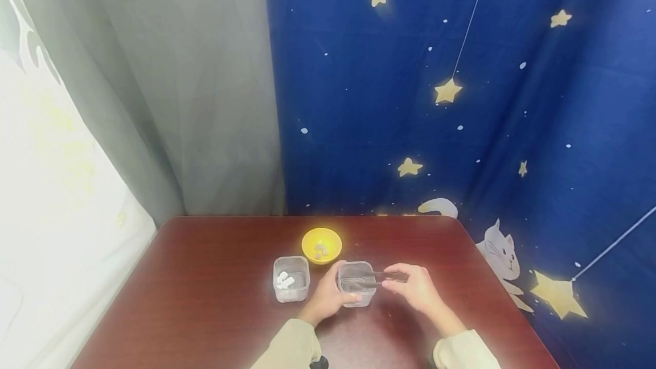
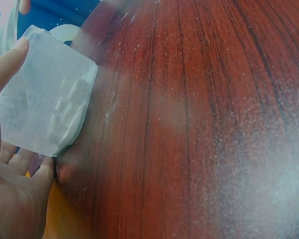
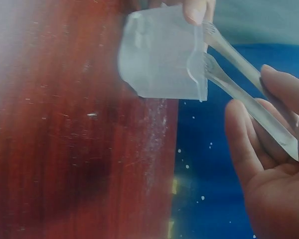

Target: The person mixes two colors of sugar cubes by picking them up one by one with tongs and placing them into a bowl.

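Note:
My left hand [image 1: 326, 296] grips a clear square plastic tub [image 1: 360, 300], thumb on the near wall and fingers round the far left side. Through its wall in the left wrist view, pale blocky shapes [image 2: 70, 107] show near the bottom. My right hand [image 1: 417, 288] holds a pair of tongs [image 3: 240, 94] between thumb and fingers, to the right of the tub. The two tong arms are spread apart, and their tips reach in over the tub's rim. Whether the tips touch anything inside, I cannot tell.
Left of my left hand stands a second clear tub [image 1: 291, 296] with several white pieces [image 1: 284, 281] in it. A yellow bowl [image 1: 307, 242] holding small pale pieces sits behind both tubs. Curtains [image 1: 369, 101] hang beyond the back edge of the dark red wooden table [image 1: 220, 300].

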Action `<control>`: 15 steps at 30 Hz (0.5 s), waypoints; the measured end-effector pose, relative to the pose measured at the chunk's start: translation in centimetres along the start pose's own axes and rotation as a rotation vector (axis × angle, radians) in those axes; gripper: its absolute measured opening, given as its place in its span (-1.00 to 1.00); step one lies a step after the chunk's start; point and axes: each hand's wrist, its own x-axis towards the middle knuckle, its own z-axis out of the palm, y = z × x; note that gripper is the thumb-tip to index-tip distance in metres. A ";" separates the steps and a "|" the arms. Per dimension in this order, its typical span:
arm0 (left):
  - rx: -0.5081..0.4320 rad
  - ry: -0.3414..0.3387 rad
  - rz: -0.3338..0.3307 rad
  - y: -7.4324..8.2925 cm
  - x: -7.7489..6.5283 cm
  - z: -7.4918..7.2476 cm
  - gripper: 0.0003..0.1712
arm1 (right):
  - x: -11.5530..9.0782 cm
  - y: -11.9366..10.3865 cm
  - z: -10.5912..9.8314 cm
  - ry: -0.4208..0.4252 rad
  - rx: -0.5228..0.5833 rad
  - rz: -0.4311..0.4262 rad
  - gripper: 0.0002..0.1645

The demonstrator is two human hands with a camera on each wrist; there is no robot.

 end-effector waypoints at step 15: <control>-0.017 -0.005 0.006 0.1 0.0 0.0 -0.01 | 0.7 0.4 0.0 -0.127 -0.044 -0.026 -0.73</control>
